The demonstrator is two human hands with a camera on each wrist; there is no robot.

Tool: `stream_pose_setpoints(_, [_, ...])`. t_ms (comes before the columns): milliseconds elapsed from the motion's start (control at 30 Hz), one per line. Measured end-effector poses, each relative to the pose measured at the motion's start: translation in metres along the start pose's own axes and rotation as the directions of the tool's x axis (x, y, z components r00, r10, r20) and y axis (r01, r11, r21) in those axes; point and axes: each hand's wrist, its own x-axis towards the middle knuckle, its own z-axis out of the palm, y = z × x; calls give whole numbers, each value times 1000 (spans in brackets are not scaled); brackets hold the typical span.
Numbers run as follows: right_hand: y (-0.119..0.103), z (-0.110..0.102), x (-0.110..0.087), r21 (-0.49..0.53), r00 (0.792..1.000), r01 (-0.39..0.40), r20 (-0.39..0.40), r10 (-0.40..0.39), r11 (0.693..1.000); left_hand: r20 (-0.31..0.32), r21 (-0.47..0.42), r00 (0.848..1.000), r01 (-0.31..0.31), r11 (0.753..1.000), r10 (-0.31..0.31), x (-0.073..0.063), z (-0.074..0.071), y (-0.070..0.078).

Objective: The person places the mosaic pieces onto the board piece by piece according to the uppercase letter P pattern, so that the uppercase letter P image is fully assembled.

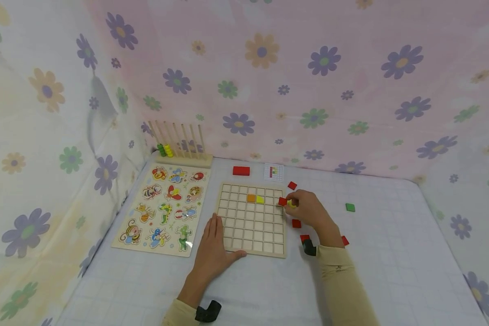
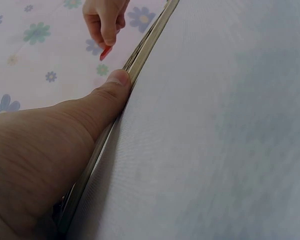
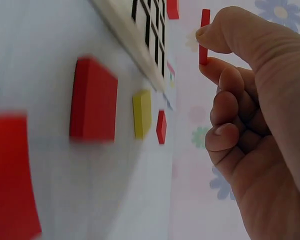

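My right hand [image 1: 308, 211] pinches a red square tile [image 3: 204, 37] between thumb and forefinger, raised at the right side of a wooden grid board [image 1: 252, 233]. An orange tile [image 1: 251, 198] and a yellow tile [image 1: 260, 199] lie side by side in the board's upper part. My left hand [image 1: 212, 249] rests at the board's lower left corner. Its fingers lie straight along the left edge, and the thumb touches the front edge. Under the right hand, another yellow tile [image 3: 142, 114] lies on the cloth, partly hidden in the head view.
Several red tiles [image 1: 296, 223] lie right of the board, and a green tile [image 1: 350, 207] farther right. Behind it are a red block [image 1: 241, 170] and a pattern card [image 1: 274, 172]. An insect puzzle [image 1: 169, 208] and a peg stand with beads [image 1: 183, 158] are at left.
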Motion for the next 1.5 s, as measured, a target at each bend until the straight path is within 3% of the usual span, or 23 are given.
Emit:
stream_pose_setpoints(600, [-39,30,26,-13,981,192,-9,-192,981,0,-10,1000,6,1000,-6,-1,-2,2])
stream_pose_setpoints(1500, [-72,60,58,-89,979,203,53,-199,975,5,16,1000,11,1000,-11,0,2,-1])
